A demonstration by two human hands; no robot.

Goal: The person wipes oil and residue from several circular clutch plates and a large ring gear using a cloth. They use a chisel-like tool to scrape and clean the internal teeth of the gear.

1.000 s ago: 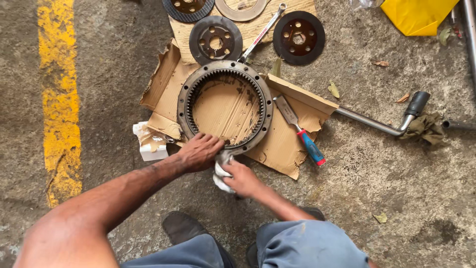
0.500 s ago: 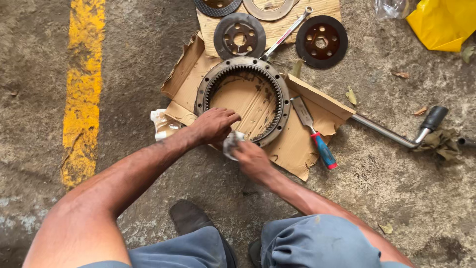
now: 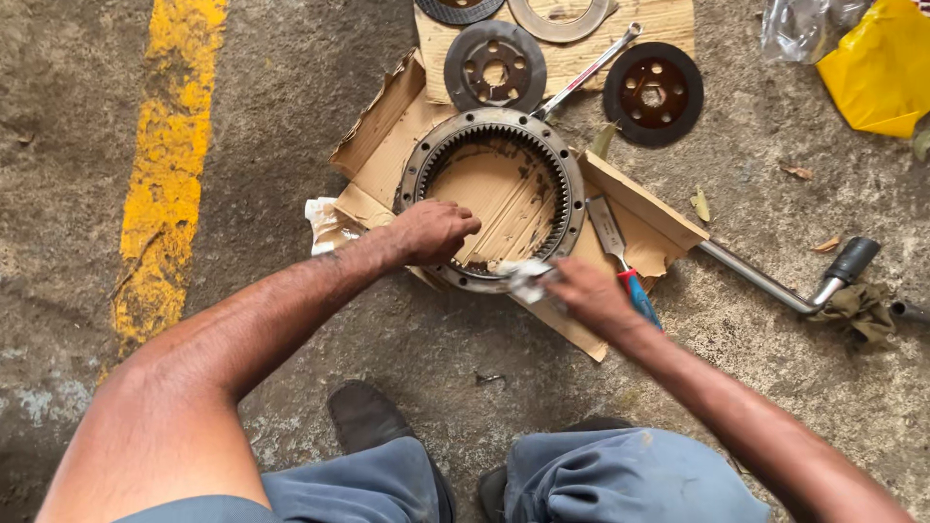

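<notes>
Steel ring gear: wiping near rim

Steel internal-toothed ring gear [image 3: 492, 199] lies flat on torn brown cardboard [image 3: 639, 218]. My left hand [image 3: 431, 230] presses its near rim, fingers curled. My right hand [image 3: 586, 291] pinches a white rag [image 3: 526, 278] against it. Looks heavy, rigid, greasy; grip the outer rim.
</notes>
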